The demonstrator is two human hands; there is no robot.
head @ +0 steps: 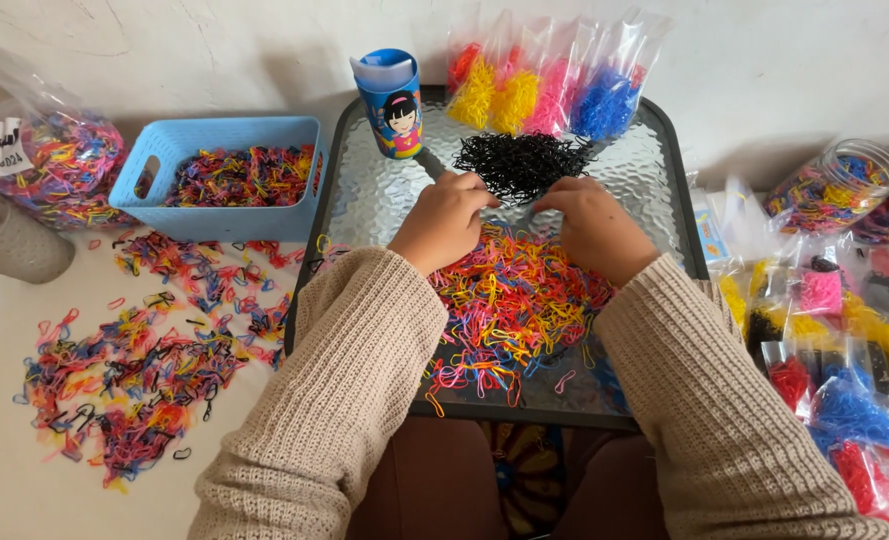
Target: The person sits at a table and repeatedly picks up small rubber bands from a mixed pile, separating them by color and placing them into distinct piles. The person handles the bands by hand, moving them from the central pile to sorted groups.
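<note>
Both of our hands curled knuckles-up over the mixed rubber bands (510, 300) on the glass tray (365, 200), left hand (443, 222) and right hand (593, 228) pinching at the pile's far edge; whatever the fingertips held was hidden, perhaps a band or two. From the left lay floor scatter (135, 380), a blue basket (220, 175) of bands, a cup (393, 105), then a sorted black heap (523, 162). Most colours remained unsorted.

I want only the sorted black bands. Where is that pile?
In the head view, the black band pile lies at the far middle of the glass tray table, just beyond both hands, right of the blue cup.
</note>
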